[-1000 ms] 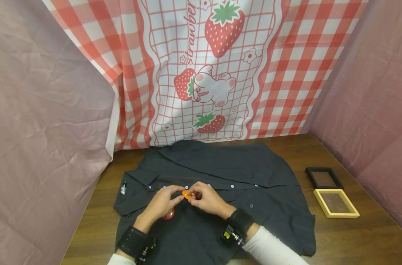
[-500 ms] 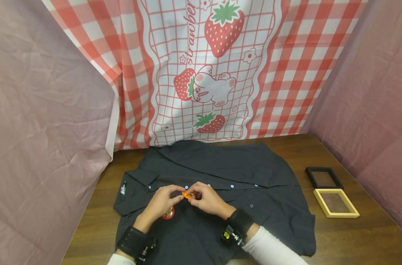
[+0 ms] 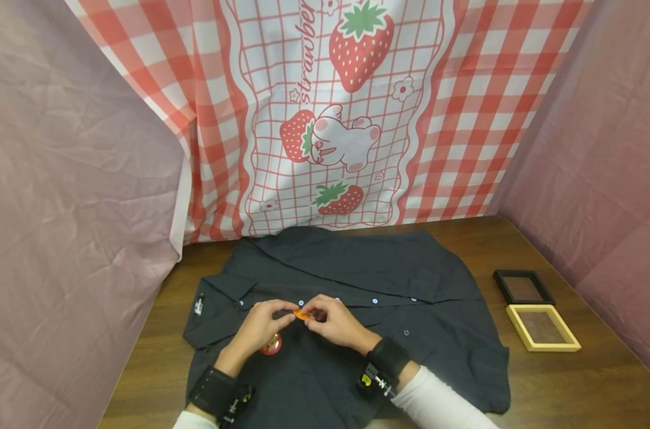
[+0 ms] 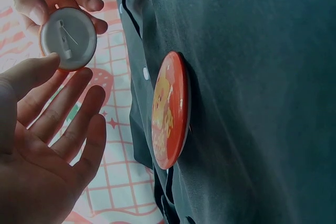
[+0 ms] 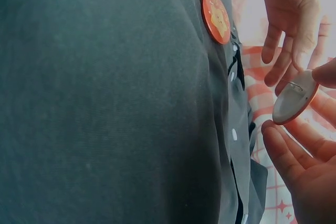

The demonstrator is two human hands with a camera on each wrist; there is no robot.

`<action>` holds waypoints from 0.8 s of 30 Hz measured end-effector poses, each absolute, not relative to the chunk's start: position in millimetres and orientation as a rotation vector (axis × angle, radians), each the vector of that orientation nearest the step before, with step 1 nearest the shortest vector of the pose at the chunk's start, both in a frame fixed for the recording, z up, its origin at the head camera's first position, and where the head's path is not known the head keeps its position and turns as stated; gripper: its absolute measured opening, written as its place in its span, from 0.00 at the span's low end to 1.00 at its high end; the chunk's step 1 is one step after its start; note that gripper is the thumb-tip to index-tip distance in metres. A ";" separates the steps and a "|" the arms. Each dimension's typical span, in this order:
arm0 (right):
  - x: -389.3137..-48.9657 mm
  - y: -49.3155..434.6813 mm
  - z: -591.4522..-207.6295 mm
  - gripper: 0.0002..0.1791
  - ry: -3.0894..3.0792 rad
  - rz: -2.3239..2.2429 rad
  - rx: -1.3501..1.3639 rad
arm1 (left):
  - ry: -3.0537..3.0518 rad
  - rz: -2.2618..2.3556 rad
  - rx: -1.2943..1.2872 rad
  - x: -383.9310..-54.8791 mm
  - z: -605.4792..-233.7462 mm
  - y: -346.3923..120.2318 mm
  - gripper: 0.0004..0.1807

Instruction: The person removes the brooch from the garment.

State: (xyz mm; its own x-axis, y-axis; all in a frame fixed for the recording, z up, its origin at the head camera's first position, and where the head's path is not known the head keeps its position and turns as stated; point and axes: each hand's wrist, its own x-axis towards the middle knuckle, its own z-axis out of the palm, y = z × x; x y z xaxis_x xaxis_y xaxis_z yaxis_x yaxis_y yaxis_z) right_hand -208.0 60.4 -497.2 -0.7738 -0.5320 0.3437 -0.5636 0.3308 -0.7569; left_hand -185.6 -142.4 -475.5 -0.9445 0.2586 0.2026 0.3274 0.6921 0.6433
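Observation:
Both hands hold an orange-rimmed pin badge [image 3: 302, 314] between them, over a dark shirt [image 3: 325, 375]. My left hand [image 3: 260, 328] pinches its left edge with thumb and forefinger, the other fingers extended. On the opposite edge, my right hand [image 3: 335, 322] grips with thumb and fingertips. In the left wrist view the badge's silver back [image 4: 79, 43] faces the camera, its pin needle swung out from the clasp. A red badge with a yellow figure [image 4: 170, 111] sits on the shirt front, partly covered by my left wrist in the head view.
The shirt lies spread on a wooden table [image 3: 598, 393], collar to the left, with white buttons [image 3: 375, 301] along its placket. A black frame [image 3: 523, 287] and a pale yellow frame [image 3: 543, 345] lie at the right. A strawberry-print cloth [image 3: 325, 77] hangs behind.
The orange badge has tilted slightly in the fingers, showing a thinner edge from above. Both hands stay almost in place, and a little more of the red badge shows.

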 end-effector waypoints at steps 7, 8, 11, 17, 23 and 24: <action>-206.6 60.8 -496.3 0.10 -2.536 1.485 1.056 | -2.796 -1.096 -0.487 -186.7 -477.3 -143.7 0.09; -206.1 60.8 -495.7 0.10 -2.539 1.490 1.057 | -2.792 -1.095 -0.490 -187.1 -477.5 -143.9 0.08; -205.0 60.7 -494.6 0.11 -2.555 1.507 1.050 | -2.788 -1.094 -0.492 -187.9 -477.5 -144.6 0.08; -204.8 60.4 -494.5 0.11 -2.602 1.521 0.998 | -2.801 -1.084 -0.510 -189.2 -478.0 -145.2 0.08; -205.0 59.8 -492.9 0.11 -2.610 1.597 0.977 | -2.785 -1.096 -0.510 -191.3 -477.0 -144.7 0.08; -205.0 59.8 -492.3 0.11 -2.611 1.605 0.974 | -2.788 -1.098 -0.506 -191.6 -476.8 -144.7 0.08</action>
State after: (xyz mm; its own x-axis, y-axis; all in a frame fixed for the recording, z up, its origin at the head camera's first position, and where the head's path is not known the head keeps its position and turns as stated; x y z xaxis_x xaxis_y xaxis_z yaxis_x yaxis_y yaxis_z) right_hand -205.0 59.8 -492.3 -0.8139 -0.5283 0.2417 -0.4541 0.3192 -0.8318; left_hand -191.6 -144.7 -476.8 -0.9395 0.2675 0.2138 0.3415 0.6845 0.6441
